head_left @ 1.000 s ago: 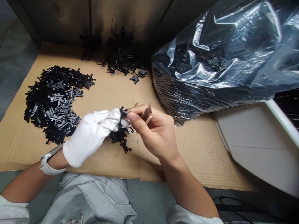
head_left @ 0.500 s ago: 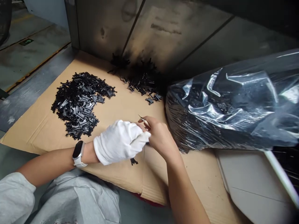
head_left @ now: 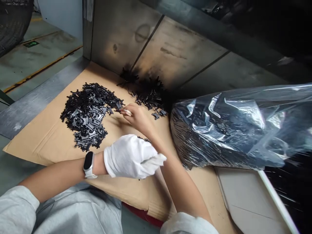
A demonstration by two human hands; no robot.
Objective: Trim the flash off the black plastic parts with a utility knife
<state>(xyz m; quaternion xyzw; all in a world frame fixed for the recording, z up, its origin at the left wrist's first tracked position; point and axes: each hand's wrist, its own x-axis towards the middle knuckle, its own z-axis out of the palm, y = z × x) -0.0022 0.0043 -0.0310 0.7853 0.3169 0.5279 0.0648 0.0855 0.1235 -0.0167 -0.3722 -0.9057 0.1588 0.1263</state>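
Nearest thing is the left hand, white glove, watch on the wrist. It's curled shut over a few black parts that barely peek out on its far side. Just past it the bare right hand reaches across toward the left, fingers pinched tight on a pale sliver, can't tell what it is tbh. Those tips sit right at the right edge of the big pile of black bits, touching or nearly. So the pile lies left of the grip, and the right hand is way closer to it than the glove. It's all on cardboard. Farther back there's a small pile by the wall, and a bag off to the right.
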